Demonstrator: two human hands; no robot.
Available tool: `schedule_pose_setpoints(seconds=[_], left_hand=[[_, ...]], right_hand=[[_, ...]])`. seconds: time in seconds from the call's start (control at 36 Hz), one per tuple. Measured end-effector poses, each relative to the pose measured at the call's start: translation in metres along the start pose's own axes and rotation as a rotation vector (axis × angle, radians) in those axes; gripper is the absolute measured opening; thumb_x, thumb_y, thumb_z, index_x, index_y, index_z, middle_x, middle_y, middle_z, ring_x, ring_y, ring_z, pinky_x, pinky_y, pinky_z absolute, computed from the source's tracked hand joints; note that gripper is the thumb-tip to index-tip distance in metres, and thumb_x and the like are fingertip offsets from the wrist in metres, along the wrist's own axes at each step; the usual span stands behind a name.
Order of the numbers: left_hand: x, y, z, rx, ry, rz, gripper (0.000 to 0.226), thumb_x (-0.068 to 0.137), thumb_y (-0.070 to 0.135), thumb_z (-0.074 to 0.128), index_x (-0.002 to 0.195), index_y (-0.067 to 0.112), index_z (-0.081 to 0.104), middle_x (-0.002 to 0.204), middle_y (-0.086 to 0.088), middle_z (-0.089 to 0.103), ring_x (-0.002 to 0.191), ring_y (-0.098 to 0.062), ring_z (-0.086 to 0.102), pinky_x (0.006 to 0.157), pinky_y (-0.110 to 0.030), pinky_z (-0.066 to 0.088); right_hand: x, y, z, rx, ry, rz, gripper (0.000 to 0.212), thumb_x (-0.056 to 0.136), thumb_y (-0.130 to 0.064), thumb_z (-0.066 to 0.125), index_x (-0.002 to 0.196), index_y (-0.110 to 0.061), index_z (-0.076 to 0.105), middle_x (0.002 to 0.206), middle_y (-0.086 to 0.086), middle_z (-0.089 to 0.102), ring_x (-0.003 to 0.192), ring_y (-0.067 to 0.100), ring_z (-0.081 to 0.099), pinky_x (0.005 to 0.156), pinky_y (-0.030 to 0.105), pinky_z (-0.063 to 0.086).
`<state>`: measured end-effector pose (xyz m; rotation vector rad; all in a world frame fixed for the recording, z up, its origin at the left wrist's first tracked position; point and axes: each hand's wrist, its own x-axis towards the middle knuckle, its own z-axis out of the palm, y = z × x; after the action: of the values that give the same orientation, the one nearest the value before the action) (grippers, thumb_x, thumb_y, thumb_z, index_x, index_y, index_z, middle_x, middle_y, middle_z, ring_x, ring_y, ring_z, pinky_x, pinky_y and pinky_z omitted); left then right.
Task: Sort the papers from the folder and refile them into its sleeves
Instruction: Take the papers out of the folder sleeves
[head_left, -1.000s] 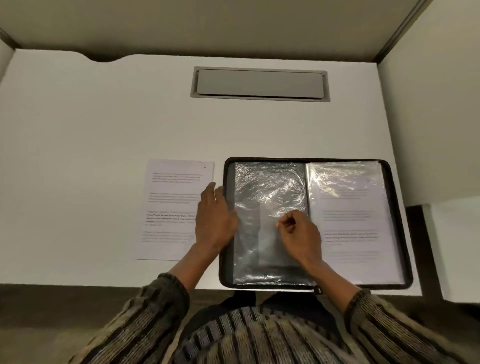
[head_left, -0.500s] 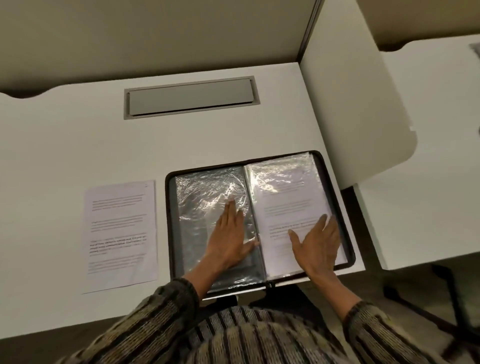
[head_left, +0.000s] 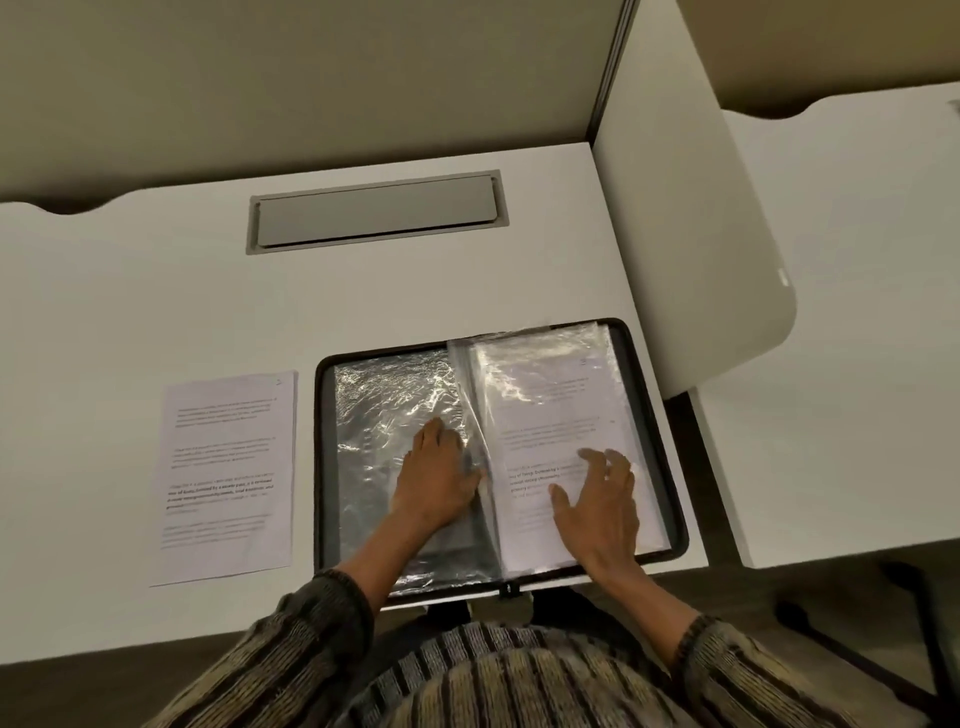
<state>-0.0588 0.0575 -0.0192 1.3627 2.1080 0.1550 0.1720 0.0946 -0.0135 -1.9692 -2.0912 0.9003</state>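
Note:
A black folder (head_left: 652, 395) lies open near the desk's front edge. Its left page is an empty clear sleeve (head_left: 379, 410); its right sleeve holds a printed sheet (head_left: 550, 410). My left hand (head_left: 439, 475) lies flat on the empty sleeve beside the spine, fingers straight. My right hand (head_left: 597, 499) hovers on the right page with fingers spread and slightly bent, holding nothing. A loose printed paper (head_left: 226, 475) lies on the desk to the left of the folder.
The white desk (head_left: 156, 291) has a grey cable hatch (head_left: 376, 210) at the back. A white divider panel (head_left: 691, 234) stands right of the folder, with a second desk (head_left: 841, 338) beyond it. A chair base (head_left: 852, 654) shows at lower right.
My left hand moved from the folder's left edge onto the empty sleeve. My right hand left the left page and opened over the right page. The view swung to the right.

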Motion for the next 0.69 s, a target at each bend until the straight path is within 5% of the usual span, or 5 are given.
schedule_pose_setpoints(seconds=[0.17, 0.28, 0.44, 0.61, 0.69], left_hand=[[0.001, 0.020, -0.006, -0.179, 0.157, -0.072, 0.042, 0.102, 0.042, 0.062, 0.129, 0.010, 0.058, 0.138, -0.008, 0.053, 0.128, -0.028, 0.052, 0.105, -0.049, 0.049], [-0.006, 0.035, -0.017, -0.312, 0.208, -0.092, 0.062, 0.099, 0.061, 0.060, 0.135, 0.011, 0.054, 0.136, -0.005, 0.053, 0.126, -0.023, 0.052, 0.096, -0.036, 0.047], [-0.024, 0.068, -0.056, -0.437, 0.203, -0.222, 0.098, 0.068, 0.101, 0.053, 0.128, 0.023, 0.058, 0.129, 0.010, 0.055, 0.115, -0.013, 0.057, 0.095, -0.042, 0.051], [-0.022, 0.051, -0.078, -0.224, 0.329, -0.282, 0.017, 0.095, 0.040, 0.066, 0.089, 0.024, 0.069, 0.083, 0.009, 0.070, 0.080, -0.017, 0.069, 0.075, -0.040, 0.059], [-0.017, 0.026, -0.086, -0.162, 0.358, -0.348, 0.023, 0.097, 0.027, 0.058, 0.078, 0.022, 0.069, 0.072, 0.007, 0.068, 0.070, -0.018, 0.068, 0.068, -0.038, 0.060]], right_hand=[[0.007, -0.009, 0.001, 0.368, -0.112, 0.174, 0.106, 0.084, -0.015, 0.086, 0.161, -0.028, 0.015, 0.128, -0.002, 0.059, 0.107, 0.020, 0.066, 0.095, 0.039, 0.057], [0.010, -0.019, -0.006, 0.691, -0.323, 0.249, 0.074, 0.082, -0.007, 0.086, 0.146, -0.017, 0.051, 0.096, 0.000, 0.078, 0.092, 0.015, 0.075, 0.077, 0.031, 0.061], [0.004, -0.051, -0.017, 0.664, -0.528, -0.173, 0.057, 0.081, -0.005, 0.083, 0.132, -0.024, 0.068, 0.104, -0.006, 0.077, 0.098, 0.012, 0.071, 0.087, 0.033, 0.058], [0.002, -0.077, -0.010, 0.599, -0.685, -0.368, 0.061, 0.086, -0.048, 0.077, 0.144, -0.048, 0.057, 0.145, -0.023, 0.058, 0.133, 0.006, 0.054, 0.106, 0.036, 0.051], [0.004, -0.082, -0.008, 0.490, -0.617, -0.362, 0.063, 0.089, -0.063, 0.071, 0.147, -0.047, 0.053, 0.146, -0.017, 0.057, 0.129, 0.004, 0.056, 0.107, 0.037, 0.052]])
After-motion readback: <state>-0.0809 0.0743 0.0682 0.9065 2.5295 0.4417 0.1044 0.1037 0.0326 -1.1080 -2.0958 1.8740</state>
